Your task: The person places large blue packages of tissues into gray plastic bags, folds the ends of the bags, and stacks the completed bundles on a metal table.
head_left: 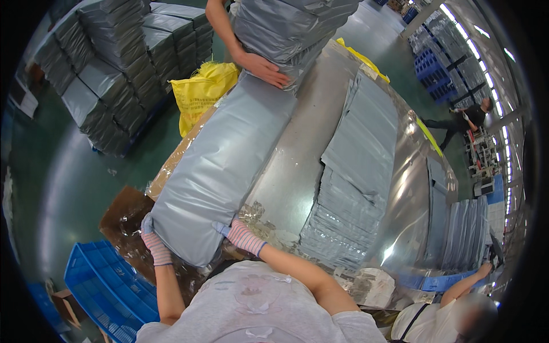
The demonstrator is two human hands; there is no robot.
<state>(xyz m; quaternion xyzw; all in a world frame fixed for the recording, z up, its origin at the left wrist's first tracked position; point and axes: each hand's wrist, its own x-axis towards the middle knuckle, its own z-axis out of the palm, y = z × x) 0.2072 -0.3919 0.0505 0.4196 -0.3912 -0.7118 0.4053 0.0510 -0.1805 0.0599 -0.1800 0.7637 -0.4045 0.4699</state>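
A long package in grey plastic film [217,154] lies lengthwise in front of me, its near end close to my body. My left hand [155,242], in a pink-and-white striped glove with grey fingertips, is closed on its near left corner. On the opposite side, my right hand [245,236], in a matching glove, grips the near right edge, with a grey fingertip on the film. Its other fingers are partly hidden. Beyond the far end stands a tall stack of grey packages [286,28], and another person's bare hand [263,68] rests against its base.
Flat grey plastic bags [354,183] lie piled on the metal table [291,166] to the right. A blue crate [108,286] stands at lower left, a yellow sack [203,91] beyond the table's left edge. Grey stacks [108,74] fill the far left. A co-worker [434,317] is at lower right.
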